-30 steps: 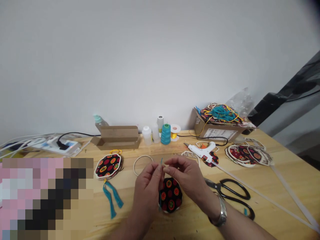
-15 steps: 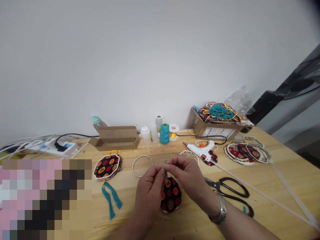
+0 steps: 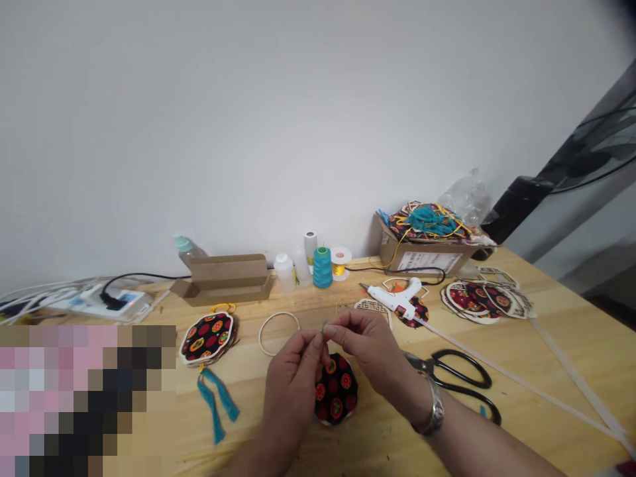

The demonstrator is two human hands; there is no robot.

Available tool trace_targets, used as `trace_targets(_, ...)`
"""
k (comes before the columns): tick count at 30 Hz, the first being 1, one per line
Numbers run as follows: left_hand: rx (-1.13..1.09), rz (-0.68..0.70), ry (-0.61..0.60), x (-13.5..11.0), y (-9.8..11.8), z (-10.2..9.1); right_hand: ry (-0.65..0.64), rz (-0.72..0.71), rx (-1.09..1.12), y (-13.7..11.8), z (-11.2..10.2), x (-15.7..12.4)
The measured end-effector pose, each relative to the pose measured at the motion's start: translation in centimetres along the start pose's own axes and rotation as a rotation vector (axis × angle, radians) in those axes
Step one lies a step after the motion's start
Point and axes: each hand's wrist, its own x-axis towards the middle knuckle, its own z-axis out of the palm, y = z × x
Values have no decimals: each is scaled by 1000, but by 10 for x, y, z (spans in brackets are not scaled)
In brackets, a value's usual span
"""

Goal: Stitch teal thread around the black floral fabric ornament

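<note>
My left hand and my right hand meet fingertip to fingertip above the table, both pinching a short bit of teal thread. Most of the thread is hidden by the fingers. Just below them a round piece covered in black floral fabric lies partly behind my left hand. A wooden ring rests beyond my left hand. Black-handled scissors lie beside my right wrist, their blades partly covered by it.
A white glue gun lies at back right, near a cardboard box of fabric pieces and tassels. Teal thread and a yellow spool stand by the wall. Stacked fabric ornaments with a teal tassel lie left.
The view has shifted slightly, so the table things sit a little further left. Both hands keep their pinch on the thread, with only small finger movement.
</note>
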Motion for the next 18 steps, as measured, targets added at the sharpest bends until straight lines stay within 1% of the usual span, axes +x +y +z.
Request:
trace_targets(5,-1,-2,-41,-1,1,1,-5,-1,25,-2,-1,0)
trace_targets(13,-44,-16,-62,-1,2,2,-30,-16,16,-1,-1,-1)
trace_targets(15,-76,-26,-59,0,1,2,-17,2,18,-1,0,0)
trace_targets(18,-125,-49,-50,1,-1,2,6,60,84,-1,0,1)
